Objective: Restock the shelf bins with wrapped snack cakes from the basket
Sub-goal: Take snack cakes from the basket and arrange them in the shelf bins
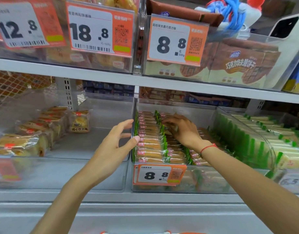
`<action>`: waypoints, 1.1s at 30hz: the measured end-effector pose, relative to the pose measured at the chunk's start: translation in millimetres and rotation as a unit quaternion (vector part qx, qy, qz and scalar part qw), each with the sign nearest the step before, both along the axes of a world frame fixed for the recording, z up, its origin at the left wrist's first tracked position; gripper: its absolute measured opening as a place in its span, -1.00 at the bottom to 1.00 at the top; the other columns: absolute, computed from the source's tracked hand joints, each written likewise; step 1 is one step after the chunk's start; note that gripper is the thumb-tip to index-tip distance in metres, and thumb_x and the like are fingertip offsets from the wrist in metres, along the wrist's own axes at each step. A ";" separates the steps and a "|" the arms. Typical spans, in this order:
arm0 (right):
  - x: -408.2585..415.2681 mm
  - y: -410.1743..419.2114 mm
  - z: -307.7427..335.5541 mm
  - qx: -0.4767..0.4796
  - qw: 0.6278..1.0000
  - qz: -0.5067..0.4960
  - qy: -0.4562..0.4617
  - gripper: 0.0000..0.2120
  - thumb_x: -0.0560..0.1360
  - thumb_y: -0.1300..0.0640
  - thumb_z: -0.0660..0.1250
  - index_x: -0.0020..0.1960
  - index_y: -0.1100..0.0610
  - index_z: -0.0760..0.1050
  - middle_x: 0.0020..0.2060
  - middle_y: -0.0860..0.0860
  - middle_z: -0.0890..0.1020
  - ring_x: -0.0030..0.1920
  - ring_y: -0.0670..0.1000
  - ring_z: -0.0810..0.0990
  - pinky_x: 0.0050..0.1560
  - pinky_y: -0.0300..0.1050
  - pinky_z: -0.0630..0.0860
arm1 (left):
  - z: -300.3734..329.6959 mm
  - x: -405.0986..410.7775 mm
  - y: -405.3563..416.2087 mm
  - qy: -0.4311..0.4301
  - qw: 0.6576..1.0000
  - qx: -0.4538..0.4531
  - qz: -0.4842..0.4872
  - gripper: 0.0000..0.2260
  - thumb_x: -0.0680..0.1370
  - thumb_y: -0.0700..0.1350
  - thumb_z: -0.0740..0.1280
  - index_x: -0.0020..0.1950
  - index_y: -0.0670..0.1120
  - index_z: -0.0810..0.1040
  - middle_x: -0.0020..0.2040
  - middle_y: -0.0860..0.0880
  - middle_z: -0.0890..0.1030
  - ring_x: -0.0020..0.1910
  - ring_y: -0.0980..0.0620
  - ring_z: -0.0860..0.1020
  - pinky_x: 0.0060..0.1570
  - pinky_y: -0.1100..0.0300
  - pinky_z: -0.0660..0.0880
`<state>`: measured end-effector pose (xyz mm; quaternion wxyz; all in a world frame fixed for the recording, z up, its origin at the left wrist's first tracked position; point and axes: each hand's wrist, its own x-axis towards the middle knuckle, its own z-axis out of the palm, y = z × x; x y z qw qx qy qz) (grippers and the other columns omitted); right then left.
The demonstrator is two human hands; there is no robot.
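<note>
Desk: Head view, nearest first. What do the arms show?

Photographer: Two bare forearms reach up from the bottom edge toward a grey metal lower shelf (111, 196). The left hand (115, 142) is spread, fingers straight and apart, thumb tip against the left wall of the clear rectangular plastic bin (134, 176). It holds nothing.

Desk: And the other?

Photographer: The right hand (180, 129), a thin red cord bracelet (208, 147) at its wrist, lies palm-down inside that bin. Its fingers are curled over a wrapped snack cake in clear film with green ends (170, 128), on top of the rows.

Desk: The stock itself?

Photographer: Glossy flat packets of golden cakes (150, 149) stand on edge in tight rows, red-and-white labels up. An orange-and-white price card reading 8.8 (155, 174) hangs on the bin front. Left, a clear bin of crinkled square cake packets (27, 141), half full. Right, a curved-front bin of pale green-edged wafers (256, 135).

Desk: Farther back?

Photographer: An upper shelf with larger price cards and brown-and-cream biscuit packs (238, 65).
</note>
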<state>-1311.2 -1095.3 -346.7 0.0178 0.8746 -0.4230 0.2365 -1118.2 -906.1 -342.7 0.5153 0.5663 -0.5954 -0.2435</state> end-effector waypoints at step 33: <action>5.1 13.6 13.5 0.009 0.992 -0.064 0.107 -0.49 0.50 0.20 0.37 0.39 -0.02 0.33 0.37 0.02 0.38 0.35 0.13 0.36 0.19 0.05 0.43 | 3.9 -14.8 7.2 -0.072 0.994 0.014 0.076 -0.63 0.65 0.03 0.11 0.46 0.16 0.23 0.32 0.27 0.32 0.19 0.28 0.36 0.20 0.13 0.31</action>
